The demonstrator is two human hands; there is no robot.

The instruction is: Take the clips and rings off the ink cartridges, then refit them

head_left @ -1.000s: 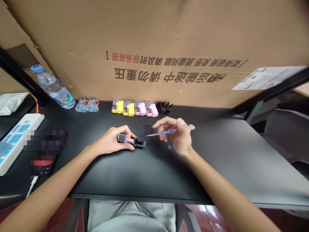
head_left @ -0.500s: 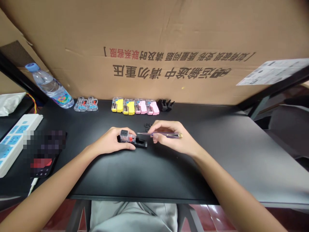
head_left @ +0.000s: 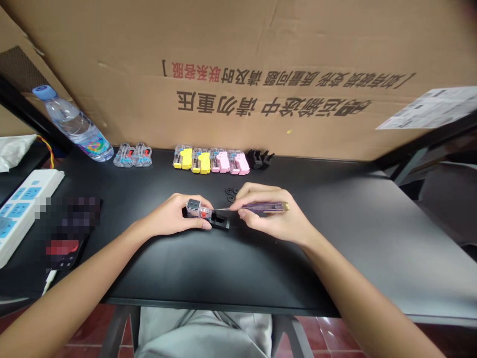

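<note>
1. Left of centre, the left hand (head_left: 172, 215) grips a clear-and-black plastic device (head_left: 204, 214).
2. Frame centre: small black rings (head_left: 231, 195) lie on the black surface (head_left: 167, 278).
3. Right of centre, the right hand (head_left: 276, 224) holds a purple-handled, metal-shafted screwdriver (head_left: 264, 207), tip near the device.

The black tabletop (head_left: 179, 271) stretches in front of you. Along its back edge you have, from left, a water bottle (head_left: 76, 124), two clear pieces (head_left: 142, 155) with red parts, two yellow-and-clear pieces (head_left: 185, 159), two pink-and-clear ones (head_left: 222, 162) and some black parts (head_left: 257, 160). Small black rings (head_left: 231, 198) lie nearer you; a phone (head_left: 72, 238) and white power strip (head_left: 32, 211) sit at your left.
</note>
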